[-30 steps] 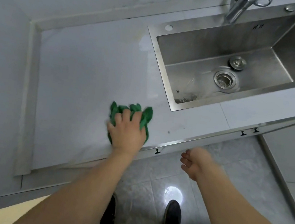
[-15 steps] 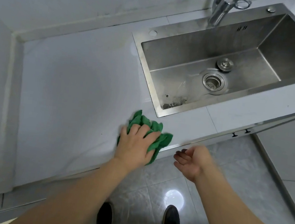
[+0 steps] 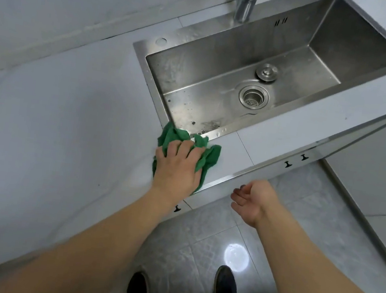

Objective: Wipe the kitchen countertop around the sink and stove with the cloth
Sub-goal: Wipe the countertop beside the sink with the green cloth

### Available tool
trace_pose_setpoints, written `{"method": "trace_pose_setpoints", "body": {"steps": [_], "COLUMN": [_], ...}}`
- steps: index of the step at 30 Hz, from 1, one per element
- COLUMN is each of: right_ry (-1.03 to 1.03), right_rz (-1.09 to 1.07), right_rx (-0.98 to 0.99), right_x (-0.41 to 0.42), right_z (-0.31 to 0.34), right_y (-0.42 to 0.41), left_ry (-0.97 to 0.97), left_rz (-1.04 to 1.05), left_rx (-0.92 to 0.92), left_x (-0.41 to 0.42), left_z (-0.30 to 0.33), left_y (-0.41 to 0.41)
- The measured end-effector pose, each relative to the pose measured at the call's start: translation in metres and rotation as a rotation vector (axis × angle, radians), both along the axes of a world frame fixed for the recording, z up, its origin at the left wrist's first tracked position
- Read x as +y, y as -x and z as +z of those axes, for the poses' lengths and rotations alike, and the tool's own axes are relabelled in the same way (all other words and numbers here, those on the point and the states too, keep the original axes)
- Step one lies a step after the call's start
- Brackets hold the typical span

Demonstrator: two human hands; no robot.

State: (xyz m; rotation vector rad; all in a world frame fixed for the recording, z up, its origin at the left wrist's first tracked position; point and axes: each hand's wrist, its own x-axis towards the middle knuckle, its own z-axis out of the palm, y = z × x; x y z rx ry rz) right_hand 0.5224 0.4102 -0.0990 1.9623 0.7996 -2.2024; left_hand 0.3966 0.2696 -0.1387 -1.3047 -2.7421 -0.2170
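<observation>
Here my left hand (image 3: 176,166) presses the soft, crumpled cloth (image 3: 210,157) flat mid-frame on the desk (image 3: 65,128). It looks light and bunches easily, so I would palm its middle. My right hand (image 3: 252,202) hangs loosely curled, holding nothing.

Showing on the worktop (image 3: 65,128): one green cloth (image 3: 207,157), one sink (image 3: 300,44), one tap (image 3: 245,2), one drain (image 3: 253,97), one plug (image 3: 266,72). Two hands are appearing: left hand (image 3: 176,166), right hand (image 3: 252,202). Two shoes are standing near: left shoe (image 3: 138,292), right shoe (image 3: 225,287).
</observation>
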Motion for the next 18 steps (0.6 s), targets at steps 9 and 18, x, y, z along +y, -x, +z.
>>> {"method": "trace_pose_setpoints", "body": {"steps": [9,18], "right_ry": [-0.284,-0.875], "right_rz": [0.267,0.702], "right_rx": [-0.211,0.202], "right_x": [-0.016,-0.088], "right_z": [0.032,0.052], "right_y": [0.017,0.073], "left_ry": [0.099,-0.655], "left_rz": [-0.458,0.742], "left_rx": [0.045,-0.342], "left_x": [-0.054,-0.183], "left_z": [-0.001,0.042], "left_y": [-0.009,0.011]}}
